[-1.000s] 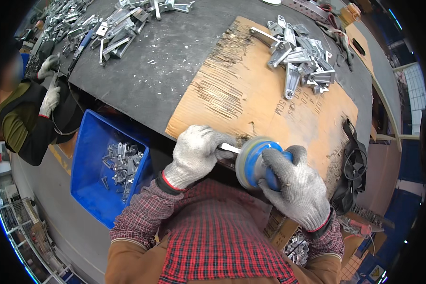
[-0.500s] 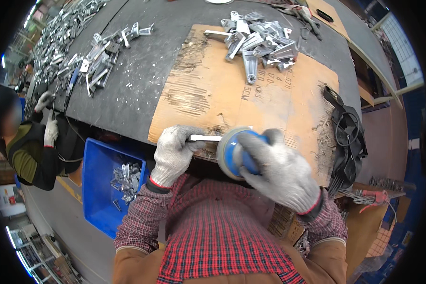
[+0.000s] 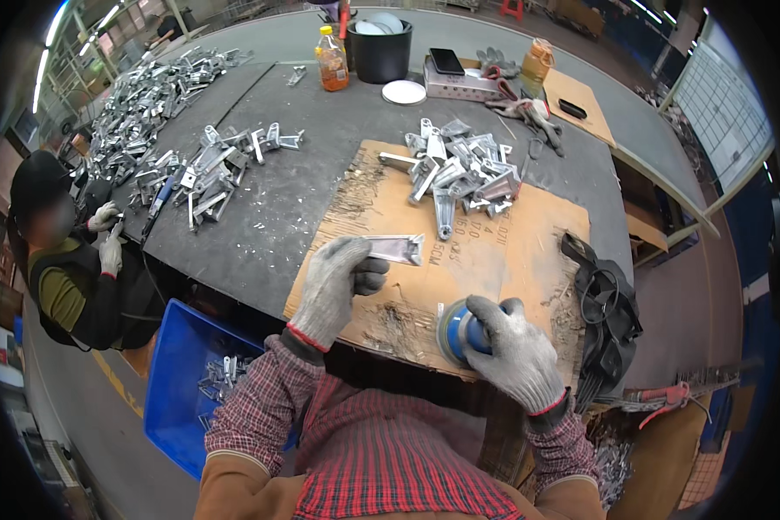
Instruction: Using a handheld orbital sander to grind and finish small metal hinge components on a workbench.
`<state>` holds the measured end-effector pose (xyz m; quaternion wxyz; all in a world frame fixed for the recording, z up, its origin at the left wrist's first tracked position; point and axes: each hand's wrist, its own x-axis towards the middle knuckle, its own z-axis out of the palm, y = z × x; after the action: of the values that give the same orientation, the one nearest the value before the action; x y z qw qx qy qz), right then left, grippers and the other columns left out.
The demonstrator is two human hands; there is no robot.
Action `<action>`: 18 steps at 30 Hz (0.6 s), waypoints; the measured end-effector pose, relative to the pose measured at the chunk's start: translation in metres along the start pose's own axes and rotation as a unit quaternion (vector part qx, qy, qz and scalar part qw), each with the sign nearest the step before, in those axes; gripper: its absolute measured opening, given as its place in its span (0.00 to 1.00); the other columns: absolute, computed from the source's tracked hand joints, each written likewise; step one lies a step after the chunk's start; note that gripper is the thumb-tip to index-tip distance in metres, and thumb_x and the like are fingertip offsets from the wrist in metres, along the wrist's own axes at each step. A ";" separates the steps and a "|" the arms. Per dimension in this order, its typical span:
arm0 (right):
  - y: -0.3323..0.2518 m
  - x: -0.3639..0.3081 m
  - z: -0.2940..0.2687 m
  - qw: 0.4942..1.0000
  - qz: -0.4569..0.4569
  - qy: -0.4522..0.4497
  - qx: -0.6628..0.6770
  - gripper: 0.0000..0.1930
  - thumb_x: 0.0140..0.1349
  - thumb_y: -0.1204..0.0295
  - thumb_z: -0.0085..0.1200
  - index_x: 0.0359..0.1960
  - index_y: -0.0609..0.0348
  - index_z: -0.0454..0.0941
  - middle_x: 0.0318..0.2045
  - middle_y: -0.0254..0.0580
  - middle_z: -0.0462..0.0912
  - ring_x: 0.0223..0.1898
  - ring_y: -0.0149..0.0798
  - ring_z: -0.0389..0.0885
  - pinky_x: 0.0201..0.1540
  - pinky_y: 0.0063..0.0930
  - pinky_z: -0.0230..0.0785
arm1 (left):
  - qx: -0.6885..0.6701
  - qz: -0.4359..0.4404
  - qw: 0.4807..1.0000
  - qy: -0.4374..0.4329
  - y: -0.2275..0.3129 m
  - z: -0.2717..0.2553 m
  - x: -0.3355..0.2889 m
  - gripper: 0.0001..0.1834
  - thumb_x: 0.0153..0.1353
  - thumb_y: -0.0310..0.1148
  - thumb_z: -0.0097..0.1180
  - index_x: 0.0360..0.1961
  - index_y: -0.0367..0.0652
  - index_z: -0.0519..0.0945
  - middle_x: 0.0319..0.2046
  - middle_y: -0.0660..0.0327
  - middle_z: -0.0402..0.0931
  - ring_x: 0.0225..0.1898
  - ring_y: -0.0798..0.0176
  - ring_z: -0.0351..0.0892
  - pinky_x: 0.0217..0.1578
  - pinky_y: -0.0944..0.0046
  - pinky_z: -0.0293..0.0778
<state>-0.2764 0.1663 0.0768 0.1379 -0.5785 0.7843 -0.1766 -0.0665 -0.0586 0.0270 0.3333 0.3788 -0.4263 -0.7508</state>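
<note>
Metal bracket [image 3: 397, 250] is over the cardboard sheet [image 3: 516, 243], gripped at one end by the curled fingers of the left hand [image 3: 331, 282]. The right hand [image 3: 517, 351] is wrapped round a blue disc-shaped tool [image 3: 459, 336] at the sheet's near edge. Beyond, a bracket pile [image 3: 466, 173] takes up the far part; a black bag [image 3: 605, 316] crowds the right side. A blue bin [image 3: 172, 381] stands beside the left forearm, a co-worker [image 3: 65, 277] farther left. A black bucket [image 3: 381, 59] and yellow-capped bottle [image 3: 331, 62] stand at the back.
</note>
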 end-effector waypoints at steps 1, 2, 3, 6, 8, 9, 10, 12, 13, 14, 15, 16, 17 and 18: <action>0.000 -0.001 -0.001 1.000 0.015 -0.005 0.005 0.32 0.65 0.64 0.74 0.71 0.35 0.80 0.54 0.60 0.85 0.45 0.70 0.93 0.49 0.58 0.90 | -0.001 0.007 1.000 0.001 0.001 0.004 0.002 0.14 0.83 0.39 0.62 0.54 0.37 0.82 0.37 0.57 0.88 0.33 0.65 0.86 0.37 0.64 0.83; -0.001 -0.003 -0.002 0.999 0.031 -0.009 0.011 0.32 0.65 0.64 0.74 0.71 0.35 0.81 0.54 0.60 0.85 0.46 0.70 0.93 0.49 0.59 0.90 | -0.016 0.009 1.000 -0.001 0.000 0.007 0.002 0.14 0.83 0.39 0.62 0.55 0.37 0.82 0.38 0.56 0.89 0.33 0.64 0.87 0.37 0.63 0.84; -0.002 -0.004 0.000 1.000 0.028 -0.002 0.007 0.32 0.65 0.64 0.74 0.71 0.35 0.81 0.54 0.60 0.85 0.46 0.70 0.93 0.49 0.59 0.90 | -0.031 0.012 0.999 -0.008 0.000 0.009 0.009 0.14 0.83 0.39 0.62 0.55 0.37 0.83 0.39 0.55 0.89 0.34 0.63 0.88 0.37 0.62 0.85; -0.004 0.000 0.005 1.000 0.026 0.011 0.006 0.31 0.65 0.63 0.73 0.71 0.35 0.80 0.54 0.60 0.85 0.46 0.70 0.93 0.49 0.60 0.89 | -0.062 0.029 0.996 -0.065 0.000 0.022 0.049 0.18 0.84 0.40 0.62 0.61 0.36 0.82 0.46 0.53 0.90 0.43 0.60 0.91 0.47 0.58 0.87; -0.001 -0.001 0.010 1.000 0.015 0.012 0.017 0.32 0.65 0.63 0.73 0.71 0.34 0.80 0.54 0.60 0.85 0.46 0.70 0.93 0.49 0.60 0.89 | -0.034 0.061 0.992 -0.109 0.016 0.055 0.057 0.26 0.83 0.42 0.63 0.70 0.32 0.79 0.56 0.52 0.89 0.52 0.60 0.90 0.56 0.58 0.85; -0.001 -0.001 0.012 0.999 0.010 0.014 0.033 0.32 0.64 0.64 0.73 0.72 0.34 0.80 0.54 0.60 0.85 0.46 0.71 0.93 0.49 0.60 0.89 | -0.035 0.060 0.991 -0.110 0.019 0.062 0.051 0.26 0.83 0.42 0.63 0.70 0.32 0.79 0.56 0.52 0.89 0.52 0.60 0.90 0.56 0.58 0.85; -0.006 0.000 0.009 0.999 0.017 0.004 0.032 0.34 0.62 0.65 0.75 0.72 0.36 0.81 0.54 0.61 0.85 0.48 0.70 0.93 0.51 0.59 0.89 | 0.016 0.054 0.992 -0.109 0.019 0.066 0.045 0.29 0.83 0.42 0.64 0.72 0.31 0.77 0.58 0.52 0.88 0.53 0.59 0.90 0.56 0.59 0.85; 0.000 0.002 0.010 0.998 0.004 0.020 0.052 0.34 0.62 0.66 0.75 0.72 0.38 0.81 0.54 0.60 0.85 0.49 0.69 0.93 0.52 0.57 0.89 | 0.140 0.049 0.981 -0.127 0.002 0.053 0.038 0.35 0.82 0.45 0.65 0.79 0.31 0.72 0.63 0.49 0.86 0.55 0.58 0.90 0.57 0.59 0.86; 0.003 0.002 0.012 0.997 -0.005 0.037 0.071 0.34 0.61 0.67 0.76 0.72 0.39 0.82 0.53 0.60 0.85 0.50 0.67 0.93 0.52 0.55 0.88 | 0.141 0.033 0.981 -0.131 -0.008 0.039 0.030 0.35 0.82 0.45 0.65 0.79 0.31 0.72 0.63 0.49 0.86 0.55 0.58 0.90 0.57 0.59 0.86; 0.002 0.003 0.011 0.994 0.012 0.047 0.096 0.33 0.62 0.67 0.76 0.71 0.40 0.83 0.52 0.60 0.85 0.51 0.66 0.92 0.53 0.53 0.88 | 0.137 -0.013 0.979 -0.151 -0.019 0.023 0.020 0.36 0.83 0.45 0.64 0.79 0.30 0.72 0.64 0.48 0.85 0.55 0.58 0.90 0.57 0.59 0.86; 0.008 0.004 0.016 0.988 -0.004 0.074 0.138 0.33 0.62 0.69 0.76 0.70 0.47 0.83 0.52 0.56 0.86 0.48 0.61 0.93 0.53 0.49 0.88 | 0.130 -0.055 0.976 -0.165 -0.029 0.007 0.006 0.36 0.83 0.46 0.64 0.79 0.30 0.71 0.65 0.46 0.84 0.55 0.57 0.90 0.57 0.58 0.86; 0.029 0.007 0.028 0.977 -0.045 0.114 0.177 0.34 0.62 0.71 0.76 0.71 0.52 0.81 0.52 0.54 0.86 0.47 0.56 0.93 0.52 0.46 0.88 | 0.120 -0.045 0.980 -0.155 -0.034 0.001 -0.013 0.35 0.84 0.45 0.63 0.79 0.31 0.71 0.64 0.46 0.84 0.54 0.57 0.90 0.56 0.57 0.87; 0.048 0.010 0.038 0.961 -0.085 0.156 0.212 0.35 0.62 0.72 0.76 0.72 0.56 0.79 0.51 0.51 0.86 0.45 0.51 0.93 0.51 0.43 0.88 | 0.081 -0.067 0.984 -0.144 -0.037 -0.001 -0.030 0.35 0.83 0.42 0.62 0.81 0.32 0.69 0.67 0.48 0.83 0.56 0.58 0.89 0.57 0.57 0.87; 0.029 0.010 0.023 0.871 0.124 0.035 0.475 0.39 0.59 0.78 0.73 0.74 0.62 0.75 0.53 0.46 0.86 0.45 0.42 0.91 0.47 0.35 0.87 | 0.063 -0.070 0.986 -0.139 -0.038 -0.005 -0.046 0.37 0.82 0.39 0.64 0.83 0.33 0.67 0.69 0.48 0.81 0.57 0.57 0.88 0.59 0.56 0.86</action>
<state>-0.2943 0.1615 0.0433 0.3889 -0.3350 0.6755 -0.5293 -0.0467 -0.0067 0.0041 0.1933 0.3197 -0.4872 -0.7894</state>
